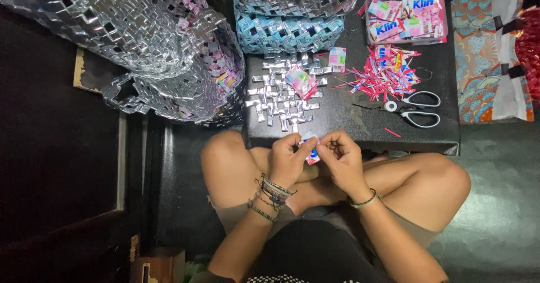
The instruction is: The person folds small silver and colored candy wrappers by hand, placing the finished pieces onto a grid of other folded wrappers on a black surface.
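Note:
I sit cross-legged at a low black table (365, 123). My left hand (287, 162) and my right hand (340, 156) meet just below the table's front edge, both pinching one small folded wrapper strip (311, 148), pink, white and blue. Straight ahead on the table lies a flat panel of woven silver strips (278, 100) with a small folded bundle of wrappers (301, 82) resting on it.
Scissors with white handles (413, 109) lie at the table's right, behind them a heap of pink wrapper trimmings (385, 72) and a clear box of wrappers (405, 16). Woven silver bags (169, 52) stand at left, another woven bag (292, 13) at the back, patterned cloth (492, 52) far right.

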